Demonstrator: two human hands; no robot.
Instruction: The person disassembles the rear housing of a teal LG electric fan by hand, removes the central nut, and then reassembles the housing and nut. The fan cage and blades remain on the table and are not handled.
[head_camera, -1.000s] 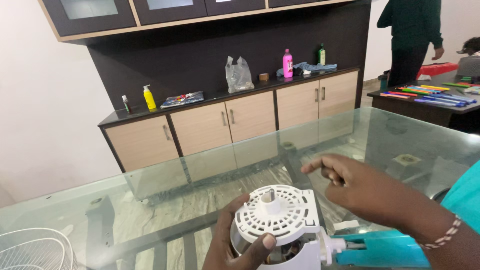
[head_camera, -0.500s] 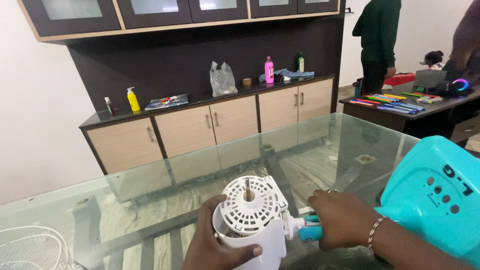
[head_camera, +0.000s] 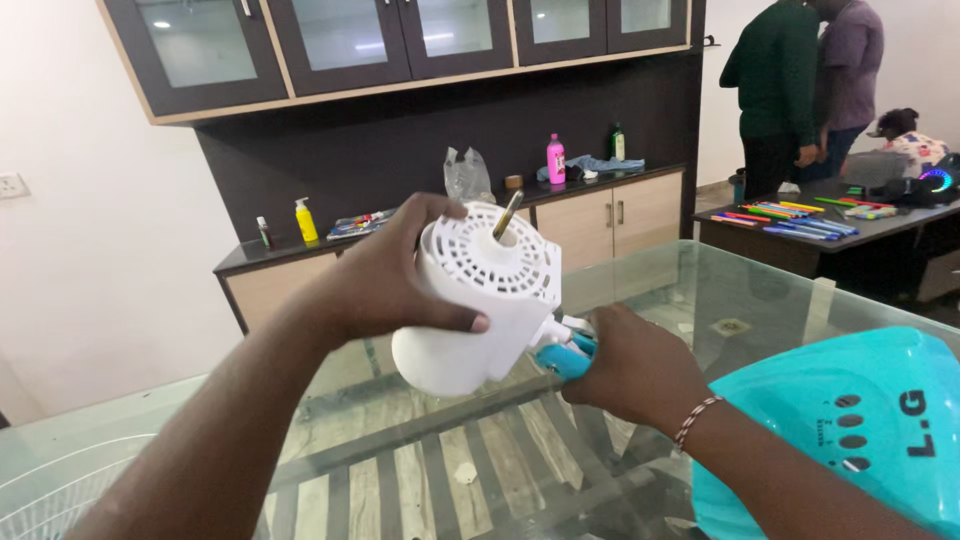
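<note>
Left hand (head_camera: 385, 280) was wrapped around the white fan motor housing (head_camera: 480, 300), holding it up above the glass table (head_camera: 700, 290) with the metal shaft (head_camera: 507, 215) tilted up and away. Right hand (head_camera: 635, 365) was closed on the teal neck (head_camera: 565, 358) just beside the housing; the teal fan base (head_camera: 860, 430) sat lower right.

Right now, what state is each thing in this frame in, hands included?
Left hand: gripping the motor housing.
Right hand: closed around the teal neck.
White fan motor housing: lifted off the table, tilted, shaft bare.
Teal neck: joined to the housing.
Teal fan base: tipped, control buttons facing up.
Upper cabinet doors: shut.
Glass table: under the hands.
</note>
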